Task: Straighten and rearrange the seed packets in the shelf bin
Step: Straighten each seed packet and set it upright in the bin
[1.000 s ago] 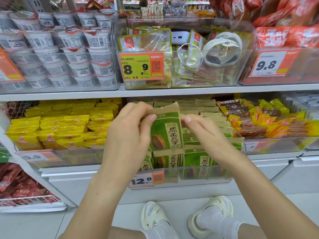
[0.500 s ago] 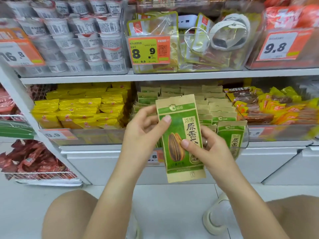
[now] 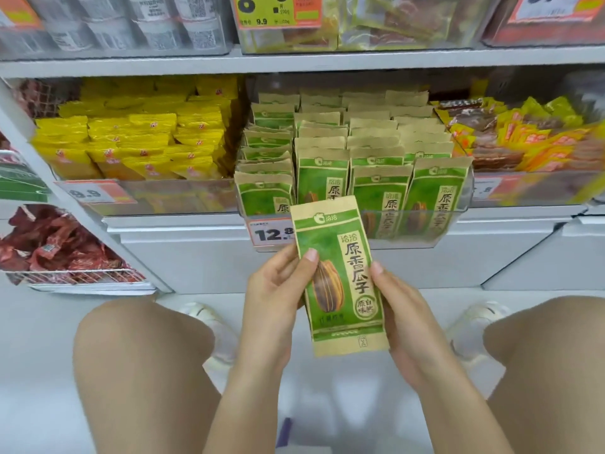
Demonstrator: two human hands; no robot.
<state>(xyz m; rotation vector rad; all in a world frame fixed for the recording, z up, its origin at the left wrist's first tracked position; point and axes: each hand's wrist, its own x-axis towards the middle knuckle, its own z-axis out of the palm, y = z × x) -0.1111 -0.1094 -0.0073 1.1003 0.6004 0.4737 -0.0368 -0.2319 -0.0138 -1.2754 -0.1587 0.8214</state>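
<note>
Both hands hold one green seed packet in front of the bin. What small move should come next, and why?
Probably lift the seed packet back up to the clear bin and stand it in the front row. Left hand and right hand hold it upright, outside and below the bin.

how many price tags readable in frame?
4. An 8/9.9 tag on the top shelf, a cropped one at top right, 9.9 under the yellow packs, and 12.8 on the seed bin. A blurred fifth sits right of that bin.

Seed packets (image 3: 353, 149) fill the shelf bin (image 3: 458, 224) row on row; open room lies only before its clear front wall.
</note>
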